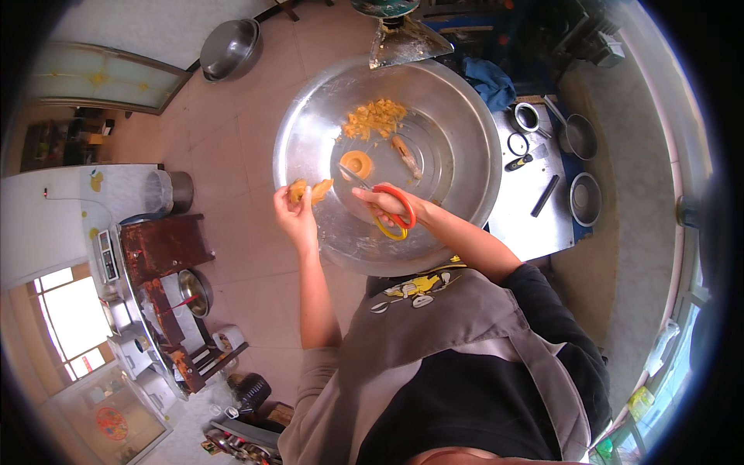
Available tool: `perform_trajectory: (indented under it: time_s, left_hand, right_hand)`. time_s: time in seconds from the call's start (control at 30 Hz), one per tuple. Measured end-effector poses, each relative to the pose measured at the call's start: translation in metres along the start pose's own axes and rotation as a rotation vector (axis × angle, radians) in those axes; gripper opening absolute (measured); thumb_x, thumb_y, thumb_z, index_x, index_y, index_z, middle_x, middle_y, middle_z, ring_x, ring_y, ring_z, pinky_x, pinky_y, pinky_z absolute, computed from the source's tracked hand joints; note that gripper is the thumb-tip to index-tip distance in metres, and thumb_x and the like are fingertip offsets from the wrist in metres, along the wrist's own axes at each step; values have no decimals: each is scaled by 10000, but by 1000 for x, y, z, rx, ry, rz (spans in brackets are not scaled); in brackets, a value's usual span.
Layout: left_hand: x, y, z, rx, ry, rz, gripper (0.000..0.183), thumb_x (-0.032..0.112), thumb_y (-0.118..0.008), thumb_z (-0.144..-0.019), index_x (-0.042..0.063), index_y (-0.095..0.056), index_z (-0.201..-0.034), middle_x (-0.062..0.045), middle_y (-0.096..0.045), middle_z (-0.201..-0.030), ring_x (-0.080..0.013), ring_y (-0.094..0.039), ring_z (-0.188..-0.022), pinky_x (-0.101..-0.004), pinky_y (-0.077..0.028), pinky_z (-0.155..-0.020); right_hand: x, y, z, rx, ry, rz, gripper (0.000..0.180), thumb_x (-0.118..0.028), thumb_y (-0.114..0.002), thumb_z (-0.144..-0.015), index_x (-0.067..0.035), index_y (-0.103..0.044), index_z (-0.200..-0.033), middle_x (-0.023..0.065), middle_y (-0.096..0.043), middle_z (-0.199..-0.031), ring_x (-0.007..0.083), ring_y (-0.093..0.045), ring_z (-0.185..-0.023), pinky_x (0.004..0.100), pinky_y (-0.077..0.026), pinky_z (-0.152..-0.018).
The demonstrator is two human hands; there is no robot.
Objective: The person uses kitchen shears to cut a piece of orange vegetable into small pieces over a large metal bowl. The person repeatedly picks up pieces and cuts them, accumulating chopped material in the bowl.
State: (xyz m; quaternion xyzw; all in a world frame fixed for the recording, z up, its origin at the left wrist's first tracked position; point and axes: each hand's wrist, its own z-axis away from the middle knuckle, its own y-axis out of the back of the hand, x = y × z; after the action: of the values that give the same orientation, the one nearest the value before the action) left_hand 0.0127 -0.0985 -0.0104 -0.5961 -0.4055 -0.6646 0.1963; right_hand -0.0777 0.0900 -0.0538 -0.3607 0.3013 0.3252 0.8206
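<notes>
A wide stainless steel basin (471,197) lies before me. Over its left rim, my left hand (295,218) pinches a torn, flat orange-yellow piece of food (321,190), possibly dough. My right hand (383,204) grips scissors (402,200) with red and yellow handles. Their blades point left, to the near edge of an orange round piece with a hollow centre (357,158) on the basin floor. Beyond it sits a heap of small orange bits (375,118). A short, stick-like brown object (406,157), its kind unclear, lies right of the round piece.
A floury metal chute (407,43) overhangs the basin's far rim. On the right, a metal-topped table (517,232) bears a small pot (526,118), a scraper (526,160) and a dark bar (544,196). Metal bowls (229,49) rest on the tiled floor at far left.
</notes>
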Motion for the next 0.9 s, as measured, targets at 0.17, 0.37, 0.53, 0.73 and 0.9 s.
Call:
perform_trajectory:
  time_s: [0.17,0.37,0.53,0.73,0.9]
  left_hand:
    - [-6,19,-2,-75,478,653,373,84,-671,-924,28,-429,-1203,-138,-571,-1166,-247,-629,-1040,-403,-575,-895]
    - [3,-6,30,-163,493,818,399,108,-700,-910,74,-468,-1232,-82,-580,-1133,-210,-609,-1037,-352,-530,-928]
    - [4,-38,71,-180,180,399,441,28,-735,-861,55,-456,-1202,-68,-588,-1039,-151,-590,-963,-308,-502,-800]
    - [6,-43,82,-208,-44,87,419,109,-826,-762,27,-603,-1108,-104,-687,-943,-209,-670,-843,-341,-528,-762]
    - [19,-31,74,-303,-220,-311,395,145,-801,-771,19,-642,-1109,-177,-693,-979,-336,-683,-852,-412,-533,-761]
  right_hand:
    - [-4,-2,23,35,140,182,637,-671,-551,-893,-33,-546,-879,83,-578,-712,175,-568,-622,317,-469,-585]
    - [-4,-26,61,239,308,571,695,-632,-672,-828,4,-521,-1065,189,-633,-955,328,-643,-943,416,-501,-863]
    - [7,-24,57,234,355,710,664,-476,-733,-806,22,-436,-1129,226,-592,-1154,378,-572,-1121,451,-456,-953]
    - [19,-20,57,309,441,702,635,-385,-755,-814,21,-440,-1186,199,-593,-1079,399,-616,-944,452,-508,-822]
    - [19,-22,58,367,396,777,520,-381,-694,-852,11,-510,-1140,231,-644,-993,434,-626,-942,487,-498,-833]
